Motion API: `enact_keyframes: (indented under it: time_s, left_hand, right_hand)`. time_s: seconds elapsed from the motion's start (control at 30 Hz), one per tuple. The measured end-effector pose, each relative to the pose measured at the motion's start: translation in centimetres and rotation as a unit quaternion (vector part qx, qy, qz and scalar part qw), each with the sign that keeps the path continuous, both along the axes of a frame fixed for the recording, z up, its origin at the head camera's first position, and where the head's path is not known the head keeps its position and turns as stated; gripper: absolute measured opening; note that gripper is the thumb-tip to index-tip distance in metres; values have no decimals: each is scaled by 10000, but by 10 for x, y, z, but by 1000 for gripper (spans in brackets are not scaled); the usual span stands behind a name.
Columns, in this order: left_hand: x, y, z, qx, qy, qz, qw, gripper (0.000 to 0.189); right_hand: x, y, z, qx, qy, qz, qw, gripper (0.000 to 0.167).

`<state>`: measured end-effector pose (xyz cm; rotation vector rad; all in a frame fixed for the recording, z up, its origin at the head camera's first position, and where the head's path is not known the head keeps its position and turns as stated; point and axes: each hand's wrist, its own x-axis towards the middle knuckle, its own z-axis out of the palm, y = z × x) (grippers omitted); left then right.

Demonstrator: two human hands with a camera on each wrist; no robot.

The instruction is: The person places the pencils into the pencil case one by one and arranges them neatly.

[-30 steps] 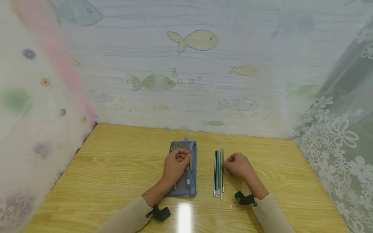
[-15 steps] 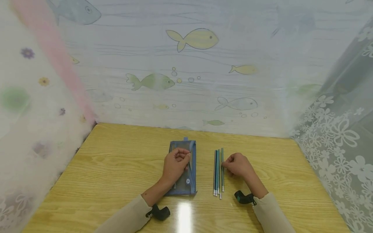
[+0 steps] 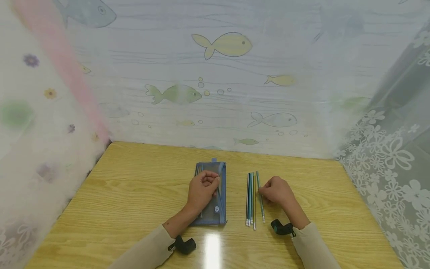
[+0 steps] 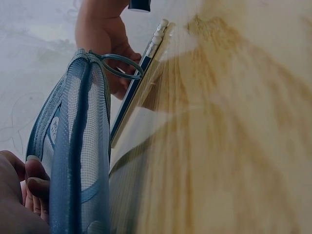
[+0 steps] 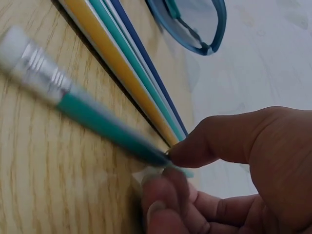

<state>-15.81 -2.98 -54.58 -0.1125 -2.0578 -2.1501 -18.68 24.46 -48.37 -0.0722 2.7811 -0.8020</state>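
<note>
A blue mesh pencil case (image 3: 209,216) lies flat with its zipped side open, and thin sticks show through its left part. My left hand (image 3: 200,191) rests over it and pinches the edge of the opening; in the left wrist view the fingers (image 4: 38,178) are at the mesh. To the right, my right hand (image 3: 278,191) pinches a teal pencil (image 5: 92,117) between thumb and fingertips. That pencil has a white eraser end and slants away from a row of several pencils (image 3: 254,209) in blue, teal and yellow.
All of this is on a wood-grain table (image 3: 141,186). A fish-print cloth (image 3: 215,112) hangs behind its far edge, and a lace curtain (image 3: 396,157) stands at the right. Black wrist cameras (image 3: 186,245) are strapped to both wrists.
The teal pencil in my right hand has come apart from the row, its eraser end swinging right. My right hand has shifted slightly right; my left hand stays on the pencil case.
</note>
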Motion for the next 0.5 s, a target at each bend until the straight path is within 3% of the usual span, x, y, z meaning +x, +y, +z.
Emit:
enact_keyframes:
  time_s: [0.27,0.5]
  left_hand:
    - [-1,0,0,0,88,-10,10000,6]
    - [-1,0,-2,-6,97,-3,10000,6]
  right_hand:
    - [3,-4,9,535,288,-11,9982,50]
    - [5,-3,9,911,483,-74,9946,44]
